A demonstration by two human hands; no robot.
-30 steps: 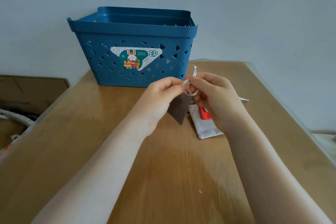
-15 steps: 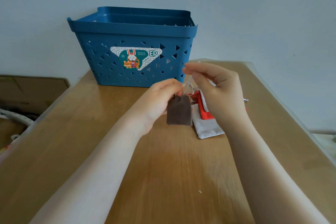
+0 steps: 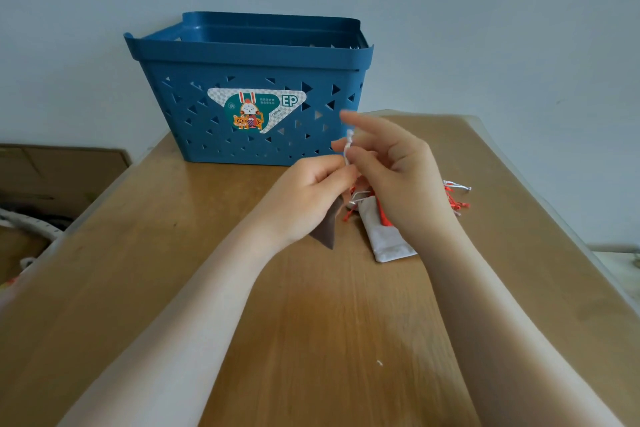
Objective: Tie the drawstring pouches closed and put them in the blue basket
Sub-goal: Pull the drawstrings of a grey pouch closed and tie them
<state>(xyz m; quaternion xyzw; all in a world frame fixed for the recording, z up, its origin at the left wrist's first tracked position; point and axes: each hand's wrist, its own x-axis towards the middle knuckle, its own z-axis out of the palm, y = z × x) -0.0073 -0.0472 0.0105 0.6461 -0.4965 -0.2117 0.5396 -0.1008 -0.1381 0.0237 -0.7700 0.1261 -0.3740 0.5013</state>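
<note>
A small brown drawstring pouch (image 3: 329, 227) hangs above the table, and my left hand (image 3: 308, 194) pinches it at its neck. My right hand (image 3: 394, 166) pinches the pouch's white drawstring (image 3: 348, 146), which stands up between the two hands; its index finger points up and is blurred. Behind my right hand, a grey pouch (image 3: 388, 243) and a red pouch (image 3: 384, 218) lie on the wooden table, partly hidden. The blue basket (image 3: 249, 59) stands at the table's far edge, just beyond my hands.
The wooden table (image 3: 311, 340) runs up to a pale wall. Red and white cord ends (image 3: 457, 194) stick out to the right of my right hand. A cardboard box (image 3: 59, 177) sits on the floor at the left.
The brown pouch has swung lower and turned behind my left hand. My right hand has shifted its grip along the white drawstring and raised its index finger.
</note>
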